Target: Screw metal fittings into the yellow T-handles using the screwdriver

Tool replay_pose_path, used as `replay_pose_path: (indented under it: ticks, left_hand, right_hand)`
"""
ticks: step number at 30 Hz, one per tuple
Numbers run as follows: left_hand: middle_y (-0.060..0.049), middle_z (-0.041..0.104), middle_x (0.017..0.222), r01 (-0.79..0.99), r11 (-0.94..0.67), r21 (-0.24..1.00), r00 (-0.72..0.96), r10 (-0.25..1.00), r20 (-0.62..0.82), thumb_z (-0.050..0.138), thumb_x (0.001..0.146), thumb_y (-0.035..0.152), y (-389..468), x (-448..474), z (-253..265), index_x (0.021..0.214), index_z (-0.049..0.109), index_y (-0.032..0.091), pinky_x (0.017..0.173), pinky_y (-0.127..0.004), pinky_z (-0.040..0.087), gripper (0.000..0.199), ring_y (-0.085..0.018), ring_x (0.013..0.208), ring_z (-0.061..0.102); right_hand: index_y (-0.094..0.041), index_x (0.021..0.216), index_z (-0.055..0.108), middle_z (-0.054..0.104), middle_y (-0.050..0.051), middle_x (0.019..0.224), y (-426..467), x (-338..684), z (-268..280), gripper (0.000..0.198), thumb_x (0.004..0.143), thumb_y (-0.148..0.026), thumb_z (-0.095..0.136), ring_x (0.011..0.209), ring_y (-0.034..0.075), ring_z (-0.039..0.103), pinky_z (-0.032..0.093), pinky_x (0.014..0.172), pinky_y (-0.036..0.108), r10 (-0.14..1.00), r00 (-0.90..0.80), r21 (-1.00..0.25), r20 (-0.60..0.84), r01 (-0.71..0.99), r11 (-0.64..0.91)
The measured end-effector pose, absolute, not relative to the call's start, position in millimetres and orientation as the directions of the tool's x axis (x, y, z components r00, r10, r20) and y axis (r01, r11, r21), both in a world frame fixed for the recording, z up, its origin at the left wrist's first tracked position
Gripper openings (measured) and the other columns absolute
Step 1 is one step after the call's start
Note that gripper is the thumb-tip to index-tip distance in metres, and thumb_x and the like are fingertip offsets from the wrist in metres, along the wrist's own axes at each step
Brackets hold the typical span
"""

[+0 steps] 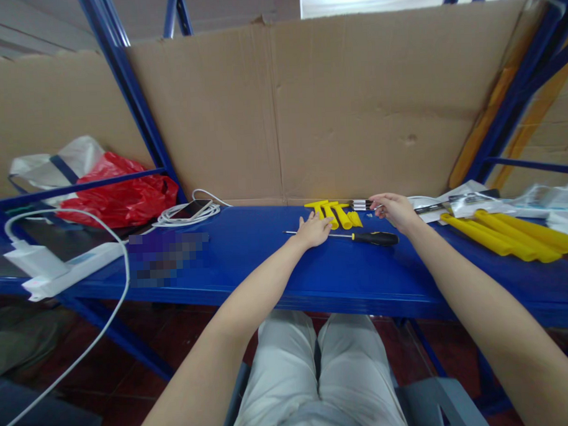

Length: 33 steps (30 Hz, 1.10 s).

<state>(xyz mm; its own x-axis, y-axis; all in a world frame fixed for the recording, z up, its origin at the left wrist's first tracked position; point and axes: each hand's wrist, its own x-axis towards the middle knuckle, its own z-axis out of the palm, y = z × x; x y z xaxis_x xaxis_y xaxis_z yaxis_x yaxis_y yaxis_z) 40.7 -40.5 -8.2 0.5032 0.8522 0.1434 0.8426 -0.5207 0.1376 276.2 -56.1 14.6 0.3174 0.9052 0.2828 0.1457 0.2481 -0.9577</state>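
My left hand (314,229) lies with fingers spread, touching the nearest of several yellow T-shaped plastic pieces (342,217). A short yellow piece (355,219) sits at their right end. Across the bench runs a screwdriver with a black and yellow handle (375,238); its thin shaft passes by or under my left hand, which I cannot tell. My right hand (396,210) is raised a little to the right, thumb and fingers pinched together; what is between them is too small to name. Beside its fingertips are silver and black strips (361,205) and tiny bits (369,215).
Long yellow tapered pieces (513,236) and clear plastic packaging (544,201) lie at the right of the blue bench (248,264). Leftward are a coiled white cable (186,215), a power strip (81,266) and a red bag (125,190). A cardboard panel (354,98) stands behind.
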Motion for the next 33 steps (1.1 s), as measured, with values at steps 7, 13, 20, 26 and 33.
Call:
replay_pose_path:
  ticks: [7,13,20,26,33]
  left_hand:
    - [-0.011,0.03,0.165,0.834,-0.526,0.166,0.518,0.85,0.092,0.029,0.105,0.038,-38.8,40.0,-9.7,0.155,0.039,0.028,0.117,-0.059,0.028,0.052,-0.026,0.153,0.024]
    - [-0.012,0.033,0.164,0.83,-0.542,0.134,0.529,0.84,0.124,0.029,0.105,0.038,-38.9,39.4,-9.6,0.153,0.042,0.028,0.117,-0.062,0.026,0.051,-0.028,0.153,0.026]
    - [-0.008,0.038,0.162,0.768,-0.639,0.049,0.625,0.763,0.161,0.03,0.104,0.032,-45.0,42.4,-8.9,0.15,0.045,0.027,0.12,-0.061,0.019,0.049,-0.026,0.152,0.028]
    - [-0.01,0.05,0.152,0.757,-0.652,0.043,0.635,0.75,0.186,0.031,0.104,0.032,-46.8,43.5,-9.4,0.149,0.048,0.026,0.117,-0.057,0.031,0.048,-0.027,0.144,0.041]
    - [-0.01,0.059,0.143,0.751,-0.661,0.009,0.643,0.734,0.219,0.034,0.103,0.032,-42.5,42.6,-11.8,0.147,0.051,0.025,0.11,-0.044,0.043,0.048,-0.027,0.136,0.049]
  right_hand:
    - [-0.015,0.073,0.067,0.063,0.001,0.06,-55.9,275.0,13.8,0.007,0.079,-0.012,0.068,0.044,0.006,0.051,0.038,0.043,0.017,0.906,0.324,-0.96,0.274,0.145,0.238]
    - [-0.015,0.075,0.068,0.065,0.002,0.063,-53.8,277.2,12.7,0.006,0.08,-0.018,0.07,0.046,0.007,0.052,0.039,0.043,0.017,0.907,0.313,-0.956,0.282,0.177,0.236]
    - [-0.015,0.076,0.068,0.065,0.002,0.064,-54.9,276.0,12.9,0.006,0.081,-0.018,0.068,0.047,0.007,0.052,0.04,0.044,0.018,0.907,0.306,-0.95,0.289,0.205,0.234]
    - [-0.015,0.074,0.068,0.065,0.002,0.063,-58.2,273.1,14.5,0.005,0.079,-0.016,0.069,0.046,0.007,0.052,0.04,0.044,0.019,0.908,0.302,-0.949,0.291,0.211,0.234]
    - [-0.015,0.074,0.068,0.066,0.002,0.063,-59.0,271.7,15.4,0.007,0.079,-0.011,0.065,0.046,0.007,0.052,0.04,0.044,0.018,0.911,0.309,-0.952,0.274,0.223,0.21]
